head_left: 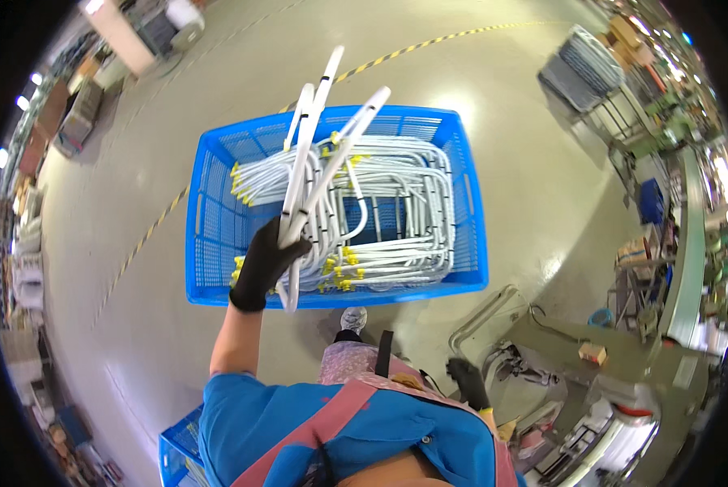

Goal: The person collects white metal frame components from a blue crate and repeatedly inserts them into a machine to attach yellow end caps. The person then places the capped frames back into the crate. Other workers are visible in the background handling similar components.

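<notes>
My left hand (268,258), in a black glove, is closed around several white bent tubes (305,154) with black bands. They tilt up above a blue plastic crate (479,235) and reach past its far rim. Inside the crate lie many more white bent tubes (412,252), stacked in layers, several with yellow end caps (347,258). My right hand (467,380), also black-gloved, hangs low beside my body near the machine at the right. It appears to hold nothing, its fingers loosely stretched out.
A green-grey machine bench (623,365) with metal parts stands close on my right. Behind it are a stool and a small blue tub (601,317). Another blue crate (177,442) sits at lower left. Yellow-black floor tape (429,42) crosses the floor. A grey crate (583,69) stands far right.
</notes>
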Motion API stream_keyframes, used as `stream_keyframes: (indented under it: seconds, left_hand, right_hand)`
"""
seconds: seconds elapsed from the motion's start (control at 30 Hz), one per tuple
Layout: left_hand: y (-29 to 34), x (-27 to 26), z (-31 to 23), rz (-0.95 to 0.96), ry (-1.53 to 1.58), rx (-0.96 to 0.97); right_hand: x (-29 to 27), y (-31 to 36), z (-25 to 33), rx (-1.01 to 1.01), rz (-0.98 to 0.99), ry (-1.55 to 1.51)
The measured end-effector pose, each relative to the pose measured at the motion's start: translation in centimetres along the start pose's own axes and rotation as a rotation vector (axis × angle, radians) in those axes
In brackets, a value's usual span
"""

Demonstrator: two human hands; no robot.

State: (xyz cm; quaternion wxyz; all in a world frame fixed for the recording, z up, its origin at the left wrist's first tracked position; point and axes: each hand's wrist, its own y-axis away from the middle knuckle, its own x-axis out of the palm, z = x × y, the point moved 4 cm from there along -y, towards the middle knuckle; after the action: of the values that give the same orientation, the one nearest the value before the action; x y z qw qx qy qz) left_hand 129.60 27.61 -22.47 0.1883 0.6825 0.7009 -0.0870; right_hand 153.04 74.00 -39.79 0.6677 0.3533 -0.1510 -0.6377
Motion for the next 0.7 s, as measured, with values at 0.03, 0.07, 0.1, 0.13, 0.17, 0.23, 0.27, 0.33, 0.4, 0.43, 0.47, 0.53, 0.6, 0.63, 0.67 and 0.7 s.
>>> stream_keyframes:
  seconds: [0.03,0.07,0.1,0.13,0.17,0.23,0.27,0.33,0.4,0.43,0.47,0.53,0.6,0.63,0.67,0.7]
  left_hand:
    - [2.3,1.0,-2.2,0.007,-0.068,0.013]
    - [4.9,2.1,-4.2,0.023,-0.103,0.013]
    - [7.5,3.3,-6.1,0.078,-0.125,0.031]
    - [10.3,4.6,-7.5,0.142,-0.146,-0.008]
    - [13.2,5.9,-9.1,0.196,-0.071,0.028]
    - [17.9,8.8,-11.6,0.270,-0.135,0.131]
    - [20.2,10.3,-12.4,0.342,-0.165,0.123]
    - [23.5,13.8,-13.7,0.400,-0.171,0.208]
    - [26.5,16.8,-14.0,0.492,-0.238,0.213]
    - [28.0,18.1,-14.3,0.551,-0.161,0.299]
    - [29.3,19.3,-14.1,0.562,-0.149,0.282]
    - [31.4,21.1,-13.2,0.704,-0.137,0.220]
    - [33.2,21.6,-11.9,0.843,-0.029,0.151]
    - [34.2,21.6,-11.2,0.919,0.040,0.139]
    - [35.1,21.8,-10.0,0.999,0.055,0.046]
    - [35.8,22.3,-8.8,1.078,0.089,-0.006]
  right_hand:
    - [0.1,-0.6,3.1,-0.116,0.016,-0.026]
    - [0.0,-0.6,6.6,-0.309,0.055,0.062]
    - [0.0,-0.4,9.8,-0.400,0.146,-0.019]
    - [0.0,0.1,12.5,-0.415,0.197,-0.214]
    - [-0.1,0.7,15.4,-0.459,0.319,-0.308]
    - [-0.6,2.8,20.2,-0.588,0.481,-0.511]
    - [-1.0,3.8,21.9,-0.595,0.574,-0.697]
    - [-3.5,7.2,23.8,-0.792,0.772,-0.988]
    - [-6.0,10.3,23.2,-0.892,0.809,-1.067]
    - [-7.0,11.7,21.7,-0.796,0.729,-1.199]
    - [-8.3,12.9,20.3,-0.761,0.625,-1.189]
    - [-11.1,15.4,18.2,-0.847,0.610,-1.157]
    - [-14.2,17.0,16.2,-0.821,0.601,-1.315]
    - [-15.8,17.9,15.3,-0.796,0.612,-1.404]
    - [-17.0,18.7,14.4,-0.774,0.601,-1.483]
    - [-17.9,19.4,13.5,-0.761,0.555,-1.534]
